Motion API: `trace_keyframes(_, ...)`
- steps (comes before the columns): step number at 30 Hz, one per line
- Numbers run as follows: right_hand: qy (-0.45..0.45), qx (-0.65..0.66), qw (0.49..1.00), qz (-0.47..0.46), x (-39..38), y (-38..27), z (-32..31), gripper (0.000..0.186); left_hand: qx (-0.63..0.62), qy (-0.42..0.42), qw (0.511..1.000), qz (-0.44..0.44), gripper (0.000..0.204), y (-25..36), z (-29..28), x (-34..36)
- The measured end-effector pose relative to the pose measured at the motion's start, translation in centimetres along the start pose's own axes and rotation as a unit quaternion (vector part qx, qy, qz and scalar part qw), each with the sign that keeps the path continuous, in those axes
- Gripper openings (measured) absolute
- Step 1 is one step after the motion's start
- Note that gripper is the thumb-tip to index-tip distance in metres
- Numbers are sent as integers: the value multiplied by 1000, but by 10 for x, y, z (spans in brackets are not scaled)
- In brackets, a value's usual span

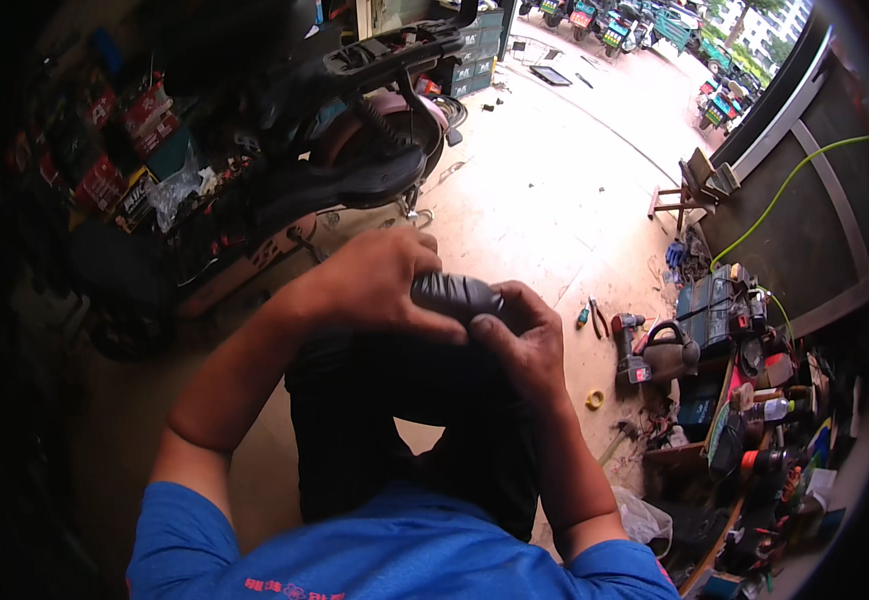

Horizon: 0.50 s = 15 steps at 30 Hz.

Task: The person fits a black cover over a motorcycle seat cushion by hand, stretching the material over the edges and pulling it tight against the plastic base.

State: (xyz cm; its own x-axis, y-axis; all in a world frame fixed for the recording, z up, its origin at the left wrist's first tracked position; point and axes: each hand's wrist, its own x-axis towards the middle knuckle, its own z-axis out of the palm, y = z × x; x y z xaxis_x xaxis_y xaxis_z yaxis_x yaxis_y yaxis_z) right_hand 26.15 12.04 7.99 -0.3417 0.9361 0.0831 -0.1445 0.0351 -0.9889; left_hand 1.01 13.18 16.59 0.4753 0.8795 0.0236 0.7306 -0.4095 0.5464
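Black shiny roll [457,294] sits above person's lap [414,380], long axis pretty much left-right. Left hand [382,282] grip clamped round left end; right hand [530,342] pinching right end, so neither's nearer.

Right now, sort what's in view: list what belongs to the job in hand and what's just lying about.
In the job:
- black rounded object, held by the left hand and the right hand

Apparently just lying about, to the right:
- power drill
- pliers
- yellow ring
- clear plastic bag
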Motion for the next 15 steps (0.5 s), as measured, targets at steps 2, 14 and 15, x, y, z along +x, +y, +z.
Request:
trace_keyframes(2,5,22,1000,-13,-11,-1,3,39,54,29,997,53,58,9,0,-9)
trace_keyframes(14,-9,141,989,-52,-41,-5,5,82,74,98,981,153,55,44,18,-30)
trace_keyframes(15,-60,41,996,-57,-39,-3,-12,94,77,92,979,162,54,44,20,-34)
